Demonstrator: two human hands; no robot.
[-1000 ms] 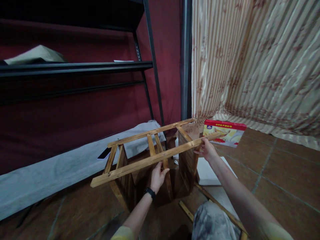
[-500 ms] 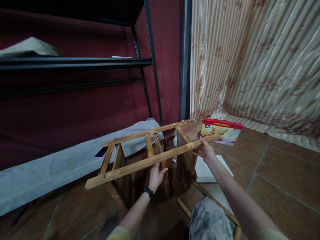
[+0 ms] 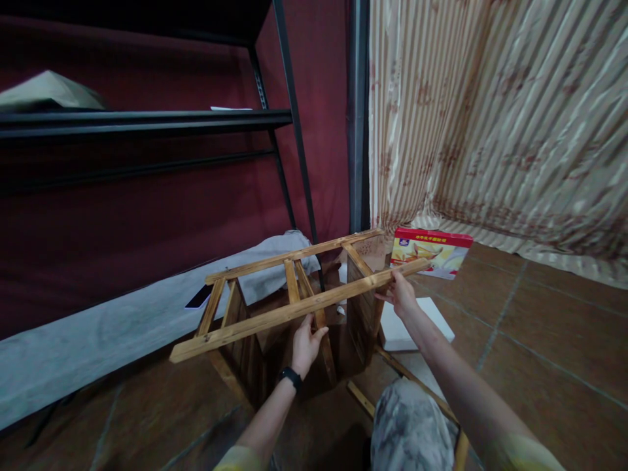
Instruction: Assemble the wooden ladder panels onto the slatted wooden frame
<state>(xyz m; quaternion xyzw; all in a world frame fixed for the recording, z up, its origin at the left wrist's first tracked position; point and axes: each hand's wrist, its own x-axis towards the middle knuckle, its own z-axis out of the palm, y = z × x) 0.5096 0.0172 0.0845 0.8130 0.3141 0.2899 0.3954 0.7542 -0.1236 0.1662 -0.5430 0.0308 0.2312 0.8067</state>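
At nine o'clock, a black metal shelf stands over a grey cloth on the floor. Centre frame, the wooden frame rests on the tiles; the left hand curls its fingers around the near rail, and the right hand pinches that rail's end at three o'clock. Beyond it, at two o'clock, lies a red box.

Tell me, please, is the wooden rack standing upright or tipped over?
Tipped onto its side: the wooden rack has its long rails running level above the floor, gripped by the left hand and right hand.
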